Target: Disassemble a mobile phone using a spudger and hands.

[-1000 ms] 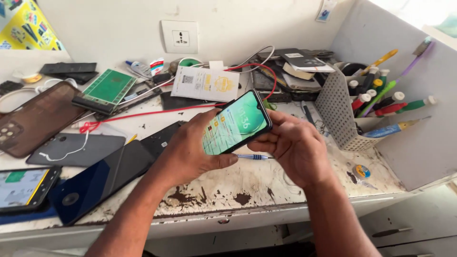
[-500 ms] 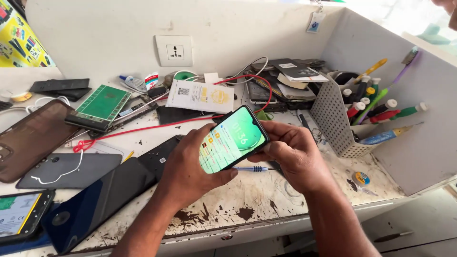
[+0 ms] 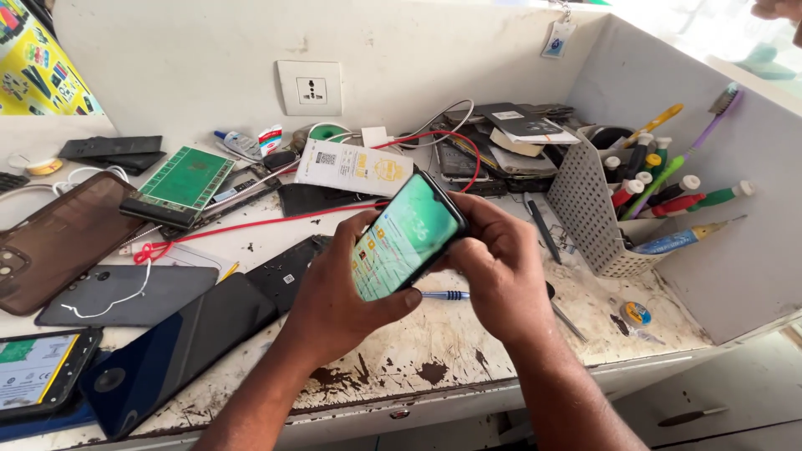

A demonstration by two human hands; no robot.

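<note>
Smartphone [image 3: 407, 238] lit green, tilted; left hand [image 3: 338, 296], right hand [image 3: 493, 259] fingers gripping its edges.

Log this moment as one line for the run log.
left hand: holds smartphone, screen lit | right hand: grips smartphone's top end | below: blue screwdriver on stained workbench

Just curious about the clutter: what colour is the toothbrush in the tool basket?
Purple, with pale bristles: the toothbrush stands out clearly in the head view.
</note>
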